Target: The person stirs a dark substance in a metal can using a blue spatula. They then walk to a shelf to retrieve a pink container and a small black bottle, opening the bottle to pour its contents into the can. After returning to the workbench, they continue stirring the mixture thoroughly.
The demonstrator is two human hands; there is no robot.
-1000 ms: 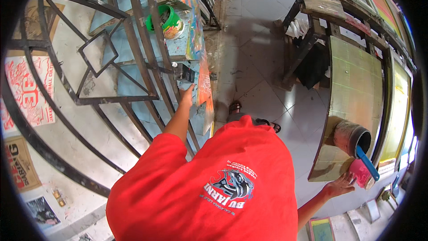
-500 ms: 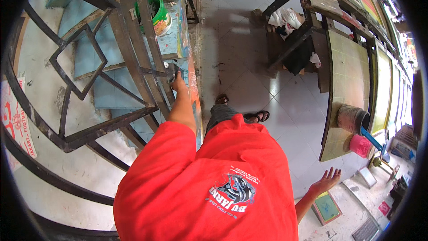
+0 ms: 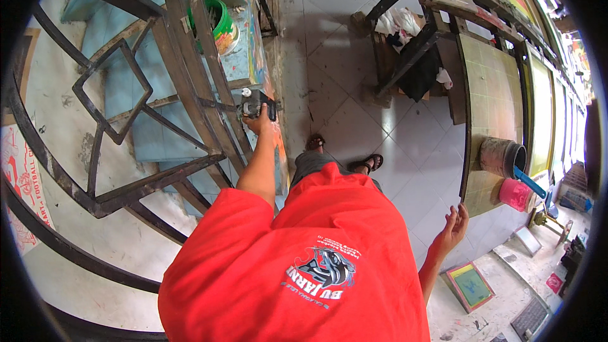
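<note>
On the blue steps at the left, my left hand [image 3: 258, 123] is closed on a dark, boxy device [image 3: 253, 107] with a pale round knob; its exact kind I cannot make out. It stands just beyond the black metal railing [image 3: 212, 76], near the paint-stained step edge. A green bucket [image 3: 221, 22] with colour-smeared sides sits on a step farther away. My right hand [image 3: 451, 228] is held in the air at the lower right, empty, its fingers apart and loosely bent. Nearest to it are the yellow-green board [image 3: 497, 98] and a small framed screen [image 3: 470, 286].
A wooden rack [image 3: 411, 31] stands at the right, with white and black cloths [image 3: 418, 76] under it. On the board are a grey, stained pot [image 3: 497, 157], a pink container [image 3: 514, 195] and a blue-handled tool [image 3: 531, 182]. Grey floor tiles [image 3: 335, 76] run between steps and rack.
My left hand and the dark device have come up into fuller view, slightly to the right. My right hand has moved up and left, its fingers now more bent.
</note>
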